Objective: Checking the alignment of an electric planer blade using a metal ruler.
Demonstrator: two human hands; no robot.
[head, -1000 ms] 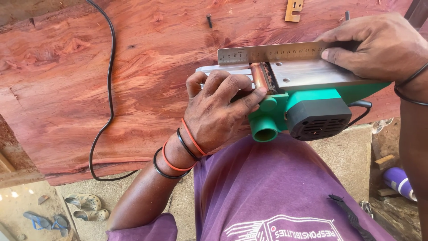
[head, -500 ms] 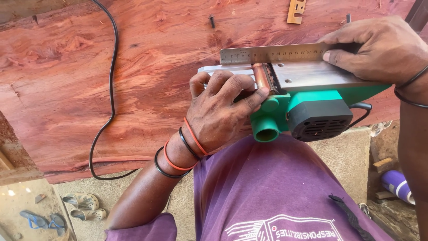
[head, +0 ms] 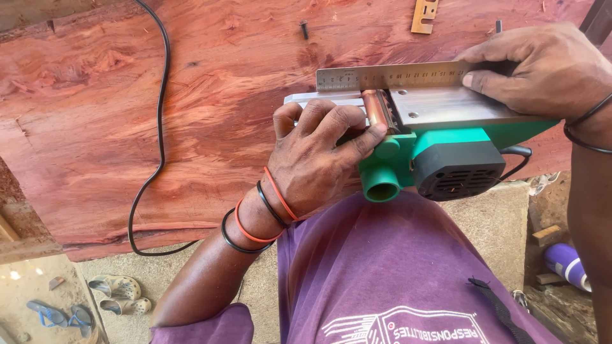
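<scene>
A green and black electric planer [head: 440,156] lies upside down against my body, its silver sole plate [head: 459,108] facing up and the cutter drum exposed. My left hand [head: 319,153] grips the planer's front end, fingers curled over the sole beside the drum. A steel ruler [head: 389,76] stands on edge along the far side of the sole. My right hand [head: 542,67] presses the ruler against the plate, thumb on the metal. Both wrists wear bands.
A wide reddish wooden slab [head: 191,114] fills the view beneath the planer. A black power cord [head: 156,127] loops across the slab's left part. A small wooden block [head: 424,16] and a dark screw [head: 305,28] lie at the far edge. Sandals [head: 115,296] lie on the ground.
</scene>
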